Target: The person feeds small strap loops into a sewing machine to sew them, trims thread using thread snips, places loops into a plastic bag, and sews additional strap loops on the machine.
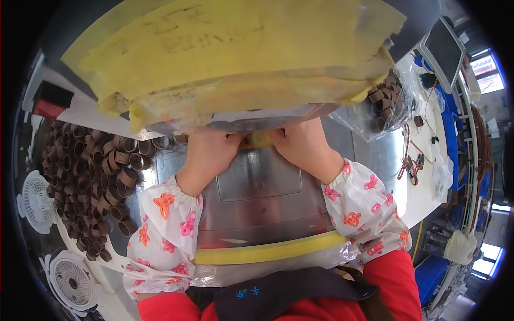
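Note:
My left hand and my right hand reach in under the front edge of a large machine head patched with yellow tape. Both look curled inward, thumbs toward each other, with most fingers hidden beneath the head. Between the thumbs a small brownish-yellow patch shows; I cannot make out what it is or what the fingers grip. Below the hands is the machine's dark, shiny front plate, its lower edge lined with a yellow strip. White flowered sleeve covers wrap both my forearms.
A big heap of brown rings lies at left, beside two white fans. At right, a clear plastic bag holds more brown rings. Past it are wires on a white table, a monitor and blue bins.

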Tool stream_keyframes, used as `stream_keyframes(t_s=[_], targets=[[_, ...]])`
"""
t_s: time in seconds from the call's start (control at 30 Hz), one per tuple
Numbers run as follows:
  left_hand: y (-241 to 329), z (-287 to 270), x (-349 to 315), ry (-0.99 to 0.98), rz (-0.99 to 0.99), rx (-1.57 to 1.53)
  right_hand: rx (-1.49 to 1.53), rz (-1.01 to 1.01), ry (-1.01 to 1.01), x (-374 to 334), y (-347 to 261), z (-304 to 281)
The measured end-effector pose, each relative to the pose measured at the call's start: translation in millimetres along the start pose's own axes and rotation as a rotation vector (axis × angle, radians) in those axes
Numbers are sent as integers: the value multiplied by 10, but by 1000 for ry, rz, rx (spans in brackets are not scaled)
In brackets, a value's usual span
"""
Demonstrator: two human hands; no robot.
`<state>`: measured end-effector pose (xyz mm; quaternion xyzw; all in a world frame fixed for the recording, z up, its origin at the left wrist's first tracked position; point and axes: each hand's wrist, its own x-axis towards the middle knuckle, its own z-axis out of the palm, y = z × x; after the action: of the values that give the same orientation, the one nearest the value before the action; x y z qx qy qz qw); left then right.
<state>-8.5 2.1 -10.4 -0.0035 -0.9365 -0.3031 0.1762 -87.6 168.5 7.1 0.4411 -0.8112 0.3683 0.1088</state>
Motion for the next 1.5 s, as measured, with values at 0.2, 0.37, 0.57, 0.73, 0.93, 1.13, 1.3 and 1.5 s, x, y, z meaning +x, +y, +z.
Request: stream_keyframes(t_s=[0.2, 0.37, 0.57, 0.73, 0.93, 1.13, 1.3, 1.5], targets=[[57, -87, -8, -43, -117, -49, -27, -46, 32, 37, -71, 38], [84, -43, -6, -22, -113, -90, 4, -42, 6, 0, -23, 44], [110, -127, 18, -49, -108, -68, 15, -41, 17, 10, -7, 60], [203, -70, 53, -37, -117, -44, -30, -60, 62, -57, 35, 53], [44, -96, -8, -42, -146, -54, -29, -94, 43, -100, -24, 108], [135, -601, -357, -117, 35, 162, 67, -208, 104, -181, -412, 427], [-19, -964, -723, -52, -166, 292, 126, -243, -46, -19, -801, 826], [187, -1030, -699, 31, -228, 351, 87, -229, -239, -94, -563, 258]])
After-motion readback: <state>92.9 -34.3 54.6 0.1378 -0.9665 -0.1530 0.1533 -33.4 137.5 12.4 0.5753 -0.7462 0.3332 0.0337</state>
